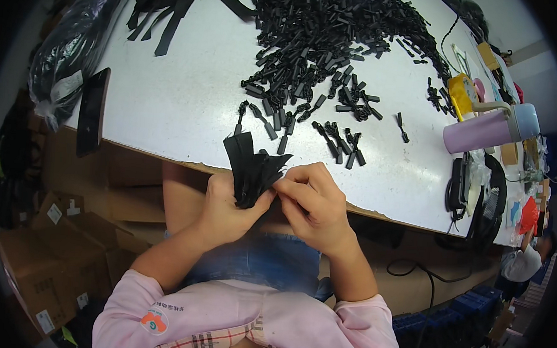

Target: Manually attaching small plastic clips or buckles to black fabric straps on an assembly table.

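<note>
My left hand [225, 212] is closed around a bundle of black fabric strips [247, 166], which look like zipper tapes, with their ends fanned upward at the table's front edge. Close against the right side of the bundle, my right hand [315, 205] has thumb and forefinger pinched together. Whatever sits between those fingertips is too small to make out. Just beyond my hands lie loose black zipper pulls [331, 142], and a large heap of zipper pulls [325, 30] spreads over the table behind them.
More black strips [167, 14] hang together at the far left, near a plastic-wrapped black bundle [76, 40] and a dark phone [93, 111]. A lilac bottle [479, 132] and a black pouch [491, 196] stand right. Cardboard boxes [56, 262] are stacked below left.
</note>
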`<state>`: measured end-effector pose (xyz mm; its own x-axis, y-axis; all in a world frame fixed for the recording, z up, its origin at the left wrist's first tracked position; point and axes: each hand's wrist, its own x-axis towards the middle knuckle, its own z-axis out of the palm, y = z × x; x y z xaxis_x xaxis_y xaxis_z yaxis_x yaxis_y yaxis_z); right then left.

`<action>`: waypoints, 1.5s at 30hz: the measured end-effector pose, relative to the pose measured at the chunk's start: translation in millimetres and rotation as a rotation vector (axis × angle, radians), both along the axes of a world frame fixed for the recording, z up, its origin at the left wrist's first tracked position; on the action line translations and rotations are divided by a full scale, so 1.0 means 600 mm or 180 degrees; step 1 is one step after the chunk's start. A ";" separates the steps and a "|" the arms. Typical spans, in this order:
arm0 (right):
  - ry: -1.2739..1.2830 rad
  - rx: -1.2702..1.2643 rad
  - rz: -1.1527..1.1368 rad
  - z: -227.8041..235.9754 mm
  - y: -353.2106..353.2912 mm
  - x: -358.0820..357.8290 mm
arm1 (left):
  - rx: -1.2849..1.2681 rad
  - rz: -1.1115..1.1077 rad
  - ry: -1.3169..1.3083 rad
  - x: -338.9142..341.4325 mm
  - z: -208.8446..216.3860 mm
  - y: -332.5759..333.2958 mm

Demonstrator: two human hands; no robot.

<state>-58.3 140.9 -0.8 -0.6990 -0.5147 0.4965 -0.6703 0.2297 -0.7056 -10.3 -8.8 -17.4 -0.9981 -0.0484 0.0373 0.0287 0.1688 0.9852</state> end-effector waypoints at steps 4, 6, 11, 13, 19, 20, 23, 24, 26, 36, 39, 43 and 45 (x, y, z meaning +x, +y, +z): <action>-0.0053 -0.0118 -0.0028 -0.002 -0.002 0.000 | 0.0947 0.0363 -0.0108 0.005 -0.004 0.010; -0.0573 -0.0472 0.0005 -0.001 -0.007 0.003 | 0.1325 0.0451 -0.0109 0.007 -0.013 0.011; -0.1623 -0.1267 -0.0383 -0.024 -0.018 0.031 | 0.1208 0.0635 0.0129 0.003 0.012 0.018; -0.1935 -0.1415 -0.0263 -0.024 -0.019 0.033 | 0.0899 0.0401 0.0179 0.003 0.018 0.017; -0.2838 -0.2050 0.0195 -0.014 -0.013 0.025 | 0.1520 0.0111 -0.0529 0.012 0.022 -0.001; -0.3097 -0.2117 0.0414 -0.016 -0.009 0.023 | 0.1522 0.0108 -0.0530 0.011 0.023 -0.002; -0.3629 -0.2125 0.0763 -0.017 0.004 0.018 | 0.1795 -0.0119 -0.0542 0.010 0.029 -0.003; -0.3906 -0.2066 0.0885 -0.018 0.006 0.016 | 0.1721 -0.0194 -0.0386 0.007 0.031 -0.001; -0.3975 -0.2146 0.0897 -0.018 0.007 0.015 | 0.1647 -0.0272 -0.0231 0.005 0.031 0.002; -0.1473 -0.1410 -0.0380 -0.035 -0.026 0.040 | 0.1150 0.0257 0.0090 0.010 0.015 0.014; -0.1696 -0.1385 -0.0165 -0.037 -0.022 0.037 | 0.1097 0.0302 0.0143 0.010 0.014 0.017; -0.2042 -0.1501 -0.0013 -0.032 -0.021 0.034 | 0.1216 0.0318 0.0053 0.011 0.019 0.018; -0.2023 -0.1419 0.0039 -0.034 -0.018 0.032 | 0.1122 0.0289 0.0123 0.010 0.017 0.018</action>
<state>-39.2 130.1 -21.1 -0.9144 -0.3700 0.1642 -0.1066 -0.1710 -0.9795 -4.5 2.2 -7.4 -0.9873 -0.1534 0.0401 0.0674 -0.1774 0.9818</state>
